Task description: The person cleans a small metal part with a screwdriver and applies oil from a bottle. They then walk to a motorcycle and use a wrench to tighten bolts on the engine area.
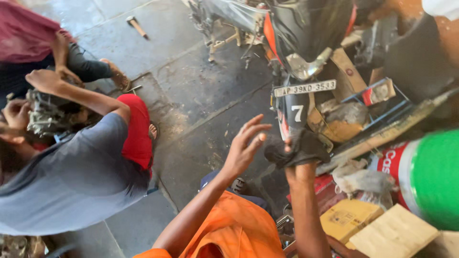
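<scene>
Black rag (299, 150): dark, crumpled cloth, bunched into a wad just below the rear mudguard (292, 114) of the motorcycle; judged soft, light, limp, likely greasy and so a little slick; no risk of breaking; best taken by a fistful of the bunched middle, since loose edges would droop and slip.

Right hand (295, 155): raised on an upright forearm, fingers closed into the rag, mostly buried in the cloth; only a fingertip or two showing at the top of the wad; just under the mudguard, whether touching it or not cannot be told.

Left hand (245, 145): lifted, fingers spread and slightly curled, palm turned toward the rag; holding nothing; just beside the rag on the side away from the mudguard, a narrow gap between fingertips and cloth.

Motorcycle (301, 38): black bodywork with orange trim, rear end pointing at the wearer; white plate (304, 88) fixed directly above the mudguard.

Floor (191, 91): grey stone slabs, oil-stained, spreading away from the mudguard toward the other people; small hammer (136, 26) lying far off near the top edge.

Clutter: beside the mudguard, a blue wire crate (382, 102) with scraps; lower down, cardboard boxes (351, 220), a red and white can (394, 165), a blurred green drum (437, 177).

Other people: well apart from the mudguard, a person in a grey shirt (71, 177) bent over a grimy engine part (45, 114), another's hands on the same part.
</scene>
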